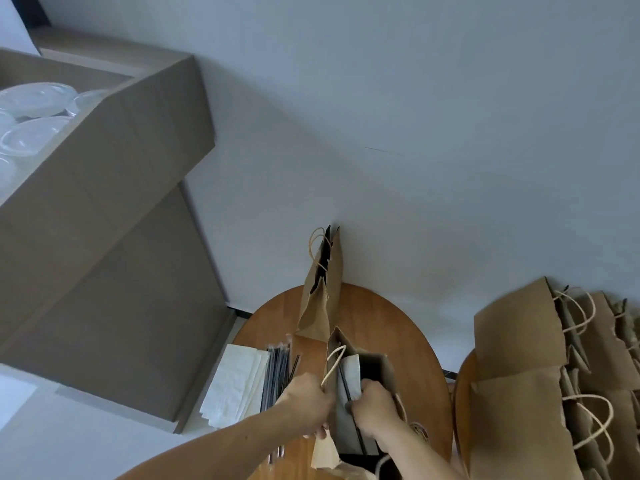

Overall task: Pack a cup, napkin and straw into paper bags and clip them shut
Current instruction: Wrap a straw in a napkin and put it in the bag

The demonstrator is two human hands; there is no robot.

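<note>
An open brown paper bag (pixel 384 367) stands on the round wooden table (pixel 398 327). My left hand (pixel 306 405) grips the bag's left rim by its twine handle. My right hand (pixel 375 408) holds a white napkin (pixel 351 374) and a black straw (pixel 348 388) at the bag's mouth. A stack of white napkins (pixel 235 382) and a bundle of wrapped black straws (pixel 275 374) lie on the table to the left. Clear plastic cups (pixel 33 112) sit in a cardboard box at the upper left.
Another paper bag (pixel 322 289) stands closed against the wall behind the open one. Several more paper bags (pixel 540 362) lean together at the right. Large cardboard boxes (pixel 114 209) are stacked at the left.
</note>
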